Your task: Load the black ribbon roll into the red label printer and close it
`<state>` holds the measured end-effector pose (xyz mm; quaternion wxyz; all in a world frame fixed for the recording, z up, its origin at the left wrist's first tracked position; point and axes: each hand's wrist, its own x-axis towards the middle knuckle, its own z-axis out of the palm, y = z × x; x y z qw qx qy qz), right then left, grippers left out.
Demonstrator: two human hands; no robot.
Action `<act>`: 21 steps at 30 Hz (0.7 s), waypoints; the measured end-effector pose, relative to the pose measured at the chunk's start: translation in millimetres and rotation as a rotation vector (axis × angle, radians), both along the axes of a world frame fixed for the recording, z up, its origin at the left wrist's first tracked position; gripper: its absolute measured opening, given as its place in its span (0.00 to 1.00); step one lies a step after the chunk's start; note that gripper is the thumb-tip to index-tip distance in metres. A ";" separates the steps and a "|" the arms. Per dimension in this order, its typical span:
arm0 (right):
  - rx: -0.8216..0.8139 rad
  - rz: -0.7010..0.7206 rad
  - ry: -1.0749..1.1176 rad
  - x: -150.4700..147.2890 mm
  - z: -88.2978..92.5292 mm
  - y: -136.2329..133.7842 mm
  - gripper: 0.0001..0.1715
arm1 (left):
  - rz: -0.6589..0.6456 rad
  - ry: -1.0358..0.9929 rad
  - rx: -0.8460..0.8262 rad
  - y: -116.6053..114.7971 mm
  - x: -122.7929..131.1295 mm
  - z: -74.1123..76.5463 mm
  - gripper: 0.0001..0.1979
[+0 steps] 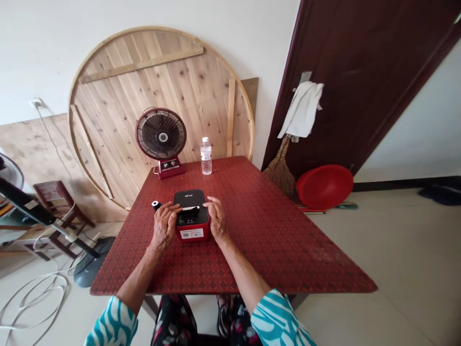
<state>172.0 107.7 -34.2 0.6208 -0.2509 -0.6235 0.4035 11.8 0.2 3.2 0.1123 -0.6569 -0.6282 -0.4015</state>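
Note:
A box-shaped device [192,234], red below with a black top and a white label on its front, sits on the table. It looks like a small receipt printer, with a white strip showing across a slot on top. My left hand [166,223] is against its left side, fingertips reaching over the top edge near the strip. On the opposite side, my right hand [217,219] grips the right edge with bent fingers. A small dark roll with a white ring-shaped end [155,204] stands just beyond my left hand, partly hidden by it.
The table [273,240] has a red patterned cover. Toward its back stand a red fan [162,137] and a water bottle [206,157]. A round wooden tabletop [212,96] leans on the wall. On the floor are a red basin [324,186], a broom [281,170] and coiled cable [54,293].

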 end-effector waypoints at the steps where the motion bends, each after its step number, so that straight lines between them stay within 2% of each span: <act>1: -0.005 0.005 0.001 0.1 -0.8 -0.7 0.23 | -0.019 -0.003 -0.004 -1.4 -1.0 -0.7 0.20; 4: -0.052 0.001 0.025 0.0 -7.0 0.1 0.23 | -0.036 -0.124 0.057 -7.8 -7.2 -4.7 0.19; 8: -0.236 0.010 0.081 -2.3 -22.1 9.5 0.27 | 0.239 -0.550 0.234 -14.0 -25.7 -14.5 0.21; 10: -0.327 0.031 0.103 -4.4 -28.3 14.6 0.28 | 0.343 -0.713 0.224 -14.1 -36.6 -19.6 0.22; 12: -0.387 0.057 0.120 -6.5 -31.3 17.5 0.28 | 0.383 -0.805 0.177 -13.0 -44.7 -23.5 0.23; 17: -0.418 0.094 0.140 -8.4 -28.8 15.5 0.26 | 0.349 -0.756 0.180 -10.3 -41.7 -24.1 0.21; 21: -0.405 0.093 0.118 -8.0 -28.0 14.9 0.26 | 0.193 -0.797 0.226 -12.2 -24.9 -18.3 0.21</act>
